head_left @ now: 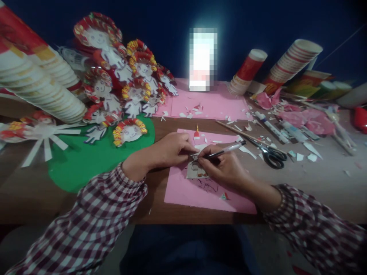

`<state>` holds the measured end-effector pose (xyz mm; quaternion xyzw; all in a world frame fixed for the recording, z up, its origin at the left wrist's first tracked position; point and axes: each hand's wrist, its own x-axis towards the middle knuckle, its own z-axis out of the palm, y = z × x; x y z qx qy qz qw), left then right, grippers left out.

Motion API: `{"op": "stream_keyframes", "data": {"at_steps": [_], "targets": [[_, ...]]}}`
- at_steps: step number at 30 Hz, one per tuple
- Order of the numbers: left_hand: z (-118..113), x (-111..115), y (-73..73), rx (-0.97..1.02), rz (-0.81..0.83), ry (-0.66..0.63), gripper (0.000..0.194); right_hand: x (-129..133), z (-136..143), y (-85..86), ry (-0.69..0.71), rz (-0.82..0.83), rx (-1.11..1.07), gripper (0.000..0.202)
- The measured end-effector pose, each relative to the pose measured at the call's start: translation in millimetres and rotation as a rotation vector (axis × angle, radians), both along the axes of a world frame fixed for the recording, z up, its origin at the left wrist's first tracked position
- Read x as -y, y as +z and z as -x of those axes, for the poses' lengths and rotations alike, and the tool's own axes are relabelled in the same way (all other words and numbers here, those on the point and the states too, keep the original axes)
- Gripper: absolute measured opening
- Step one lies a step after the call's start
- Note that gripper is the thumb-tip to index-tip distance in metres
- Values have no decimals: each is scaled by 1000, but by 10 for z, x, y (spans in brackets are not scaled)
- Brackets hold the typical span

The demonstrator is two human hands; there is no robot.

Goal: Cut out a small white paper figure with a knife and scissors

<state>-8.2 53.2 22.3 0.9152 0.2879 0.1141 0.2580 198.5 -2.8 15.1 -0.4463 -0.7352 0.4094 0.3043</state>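
My right hand [222, 164] grips a pen [226, 149], its tip end down by a small pale piece of paper [192, 172] with drawn lines and brown spots. From the other side, my left hand [172, 149] has its fingers curled, the index finger and thumb at the paper's upper edge, holding it. Under both lies a pink sheet [177, 191] with dark pen marks. A small red and yellow scrap [196, 133] rests on that sheet above my fingers. The exact pen tip is hidden by my right fingers.
Left of my hands is a green sheet [77, 168] with paper dolls [133, 131] at its edge. Paper cup stacks [43, 88] stand behind. To the right are scissors [273, 156], a thin stick [229, 126], markers [272, 128] and scraps. A bright, blurred-out screen [203, 57] stands at the back.
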Motion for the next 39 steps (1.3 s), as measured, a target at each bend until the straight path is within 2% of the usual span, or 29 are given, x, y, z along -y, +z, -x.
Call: {"op": "stream_keyframes", "data": {"at_steps": [9,13,18,25,29,31,33,36,39], "targets": [[4,9,-15,21,-1,20,29,3,-5,-34,-23,21,-81,13],[13,11,-15,32,-24,14,31,-2,-15,-26,-15,1,-46,15],[21,8,-1,22,-64,-4,27,4,-15,-7,-6,-5,-41,11],[29,2,-52,45,-41,16,23,-5,5,13,-4,-58,-23,12],[25,5,-64,60,-39,21,27,42,-2,-12,-33,56,-173,8],[26,10,-64,83,-32,20,26,62,-23,-18,-44,86,-273,13],[28,13,-64,93,-17,20,20,52,-52,-19,-54,-6,-267,20],[29,9,-68,73,-9,33,15,-21,-87,-27,-46,-242,-60,20],[26,0,-84,48,-28,27,17,-99,-96,-48,-31,-389,117,14]]}}
